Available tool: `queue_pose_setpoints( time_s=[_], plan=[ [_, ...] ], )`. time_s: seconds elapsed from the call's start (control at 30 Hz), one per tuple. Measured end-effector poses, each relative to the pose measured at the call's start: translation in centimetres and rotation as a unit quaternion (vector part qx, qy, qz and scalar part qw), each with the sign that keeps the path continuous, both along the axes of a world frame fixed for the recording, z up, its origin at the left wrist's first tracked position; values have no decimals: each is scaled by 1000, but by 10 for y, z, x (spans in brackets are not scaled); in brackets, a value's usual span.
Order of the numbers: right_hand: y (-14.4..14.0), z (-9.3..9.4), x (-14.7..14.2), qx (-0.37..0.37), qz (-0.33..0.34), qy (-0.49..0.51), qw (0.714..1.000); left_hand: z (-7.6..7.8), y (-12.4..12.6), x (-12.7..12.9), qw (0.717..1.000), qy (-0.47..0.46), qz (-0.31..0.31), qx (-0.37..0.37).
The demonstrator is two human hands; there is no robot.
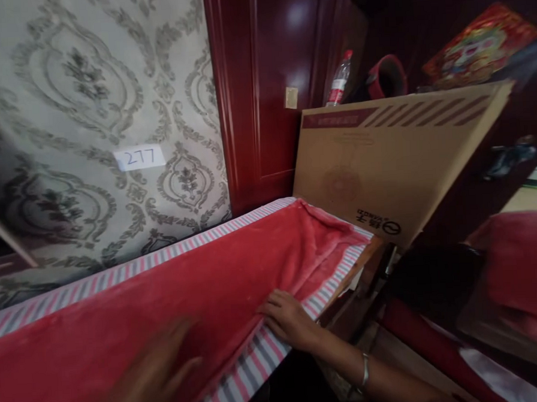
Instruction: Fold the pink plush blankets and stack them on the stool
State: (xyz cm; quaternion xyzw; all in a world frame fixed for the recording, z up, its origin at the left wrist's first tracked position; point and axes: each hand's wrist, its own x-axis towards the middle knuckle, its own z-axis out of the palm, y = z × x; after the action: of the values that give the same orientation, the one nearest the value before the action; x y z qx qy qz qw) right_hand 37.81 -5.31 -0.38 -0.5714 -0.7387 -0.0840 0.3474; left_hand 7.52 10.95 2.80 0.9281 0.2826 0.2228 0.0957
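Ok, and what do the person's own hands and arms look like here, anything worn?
Both are bare, with no gloves or sleeves in view. The right hand has a thin silver-coloured bangle on its wrist. The left hand is smeared by motion blur, so any ring or marking on it cannot be told.

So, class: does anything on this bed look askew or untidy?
Yes. The red blanket is rumpled and bunched near the bed's far corner, beyond the right hand, leaving the striped sheet uncovered along the edge.

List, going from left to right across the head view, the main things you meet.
White paper label marked 277 → blurred left hand → right hand on the red plush blanket → clear plastic bottle → large brown cardboard box.
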Motion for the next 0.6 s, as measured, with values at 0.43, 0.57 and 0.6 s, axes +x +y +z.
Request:
queue_pose_setpoints(
  time_s=[0.43, 0.57, 0.6],
  plan=[
    [-1, 7, 59, -21, 8, 102, 994, 15, -73, 136, 948, 302, -92, 45],
    [-6, 28, 155, 58, -338, 155, 927, 7, -65, 143, 945, 313, -94, 33],
    [-10, 32, 181, 63, -389, 165, 904, 4, -63, 144, 946, 308, -94, 37]
  ],
)
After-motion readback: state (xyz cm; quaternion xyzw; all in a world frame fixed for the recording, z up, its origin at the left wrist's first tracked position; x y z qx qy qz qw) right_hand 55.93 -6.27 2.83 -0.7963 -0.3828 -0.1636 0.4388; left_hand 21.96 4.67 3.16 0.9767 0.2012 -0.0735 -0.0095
